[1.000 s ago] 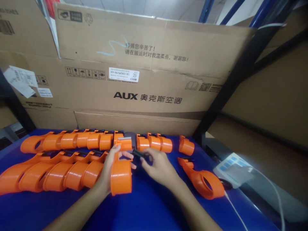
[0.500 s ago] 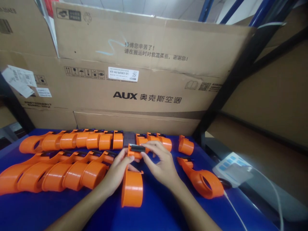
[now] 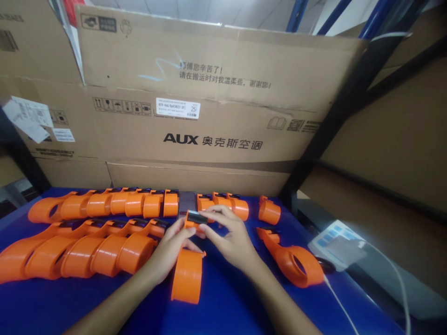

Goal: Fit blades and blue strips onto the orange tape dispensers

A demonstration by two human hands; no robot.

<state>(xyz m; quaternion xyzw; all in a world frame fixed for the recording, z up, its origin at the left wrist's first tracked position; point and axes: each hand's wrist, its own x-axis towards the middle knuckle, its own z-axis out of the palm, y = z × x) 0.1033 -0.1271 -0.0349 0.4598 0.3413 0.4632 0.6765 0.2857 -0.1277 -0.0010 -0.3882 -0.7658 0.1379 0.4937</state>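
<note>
An orange plastic tape dispenser [image 3: 186,277] hangs ring-down between my hands over the blue table. My left hand [image 3: 171,244] grips it by its narrow neck, just below the head, with the thumb in front. At the head lies a black strip or roller [image 3: 196,217] beside a pale toothed edge. My right hand [image 3: 230,235] pinches the right end of this black part between thumb and fingers. Part of the head is hidden behind the fingers. To the left, a front row of similar tape dispensers [image 3: 111,253] lies close to my left wrist.
A back row of dispensers [image 3: 118,203] runs along the cardboard [image 3: 216,172]. A dark flat block [image 3: 187,202] breaks that row. At right lie a single dispenser [image 3: 302,267], a small orange one [image 3: 269,211], and a white-and-blue box [image 3: 337,244] with a white cable [image 3: 401,284].
The dispenser has tilted slightly, its ring swinging a little to the left and its head tipping down at the right. Both hands keep their hold and have shifted slightly.
</note>
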